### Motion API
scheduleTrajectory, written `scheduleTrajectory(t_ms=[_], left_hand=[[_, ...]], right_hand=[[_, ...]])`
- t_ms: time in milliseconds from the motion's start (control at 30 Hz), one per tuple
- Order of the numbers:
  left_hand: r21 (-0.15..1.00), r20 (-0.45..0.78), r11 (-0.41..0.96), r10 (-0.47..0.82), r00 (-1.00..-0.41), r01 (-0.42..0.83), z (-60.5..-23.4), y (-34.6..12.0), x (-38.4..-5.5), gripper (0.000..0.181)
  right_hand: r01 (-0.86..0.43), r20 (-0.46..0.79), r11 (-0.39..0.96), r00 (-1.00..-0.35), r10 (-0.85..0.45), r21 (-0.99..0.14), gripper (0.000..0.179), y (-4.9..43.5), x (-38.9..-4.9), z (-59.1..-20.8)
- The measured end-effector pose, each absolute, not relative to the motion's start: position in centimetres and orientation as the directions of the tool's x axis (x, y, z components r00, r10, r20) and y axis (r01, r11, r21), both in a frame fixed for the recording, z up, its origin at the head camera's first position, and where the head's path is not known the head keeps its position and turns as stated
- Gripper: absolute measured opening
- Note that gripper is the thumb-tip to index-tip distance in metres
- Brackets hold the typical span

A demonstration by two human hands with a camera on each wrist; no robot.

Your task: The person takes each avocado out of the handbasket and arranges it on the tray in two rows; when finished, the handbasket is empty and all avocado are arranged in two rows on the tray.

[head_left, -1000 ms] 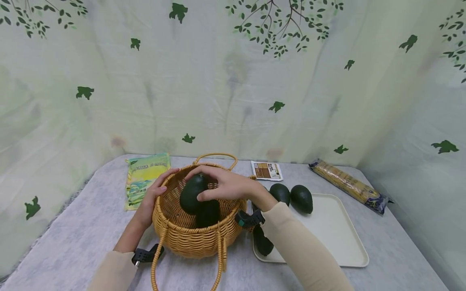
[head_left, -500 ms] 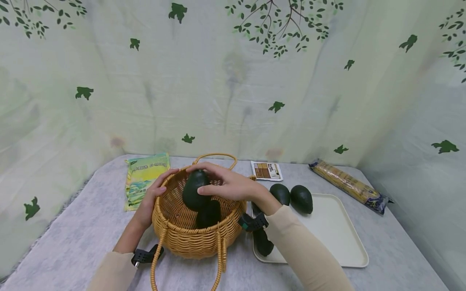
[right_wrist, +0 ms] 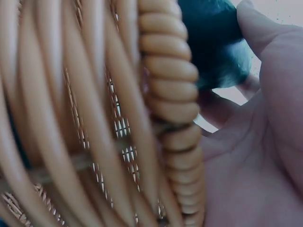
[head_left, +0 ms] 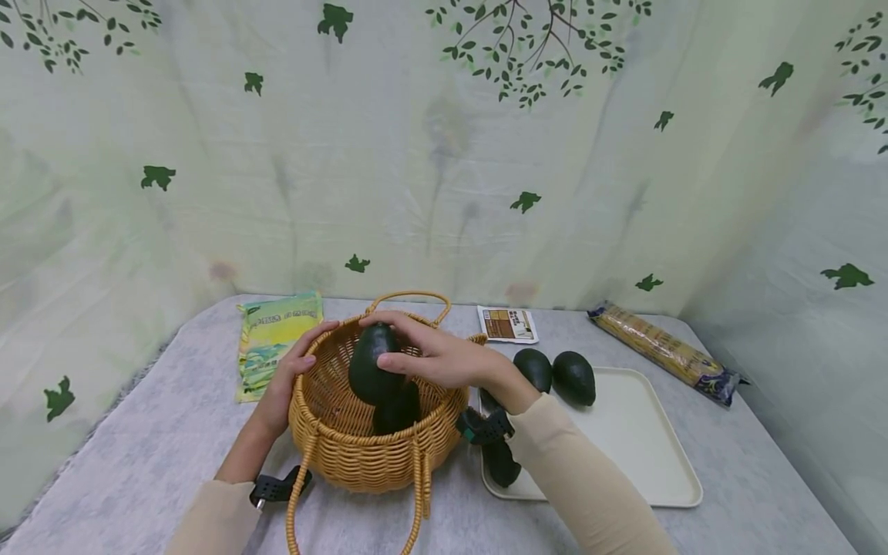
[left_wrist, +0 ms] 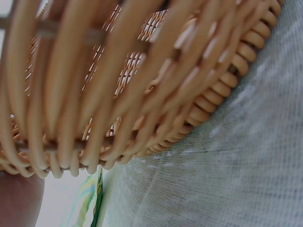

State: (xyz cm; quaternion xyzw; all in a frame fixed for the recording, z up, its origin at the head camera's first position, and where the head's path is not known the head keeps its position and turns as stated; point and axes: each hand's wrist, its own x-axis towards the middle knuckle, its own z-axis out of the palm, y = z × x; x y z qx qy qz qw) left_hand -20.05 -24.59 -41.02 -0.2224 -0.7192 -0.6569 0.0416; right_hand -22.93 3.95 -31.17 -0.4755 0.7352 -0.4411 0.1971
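Observation:
In the head view a round wicker basket (head_left: 364,462) stands at the front of the table, its near handle hanging down. My left hand (head_left: 283,381) grips the basket's left rim. Over the opening, my right hand (head_left: 444,358) holds a dark green avocado (head_left: 370,368), thumb on the near side and fingers across the top. Another avocado (head_left: 395,412) lies inside the basket, partly hidden behind the held one. The right wrist view shows the held avocado (right_wrist: 215,42) between thumb and fingers, beyond the basket rim (right_wrist: 173,71). Wicker wall (left_wrist: 94,85) fills much of the left wrist view.
A cream tray (head_left: 634,439) lies on the right with several avocados (head_left: 574,379) along its left side; my right forearm hides part of it. A yellow-green packet (head_left: 277,331), a small brown-white packet (head_left: 509,324) and a long noodle-like pack (head_left: 662,351) lie farther back.
My right hand has shifted slightly right with the avocado, which now stands a little more upright over the basket. The left hand stays on the rim.

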Motion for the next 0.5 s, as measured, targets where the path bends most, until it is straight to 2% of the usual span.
scheduleTrajectory(t_ms=[133, 333, 500], left_hand=[[0.928, 0.35, 0.033, 0.265, -0.898, 0.371, -40.97, -24.58, -20.01, 0.055], [0.93, 0.347, 0.029, 0.265, -0.899, 0.367, -40.96, -24.59, -20.0, 0.055], [0.931, 0.344, 0.029, 0.267, -0.9, 0.364, -40.93, -24.61, -19.99, 0.055]], right_hand=[[-0.538, 0.171, 0.121, -0.46, -0.871, -0.834, 0.057, 3.94, -22.93, -31.31], [-0.491, 0.202, 0.083, -0.498, -0.844, -0.867, 0.056, 4.22, -22.58, -31.53], [-0.535, 0.212, 0.114, -0.51, -0.834, -0.837, 0.05, 4.52, -22.39, -31.58]])
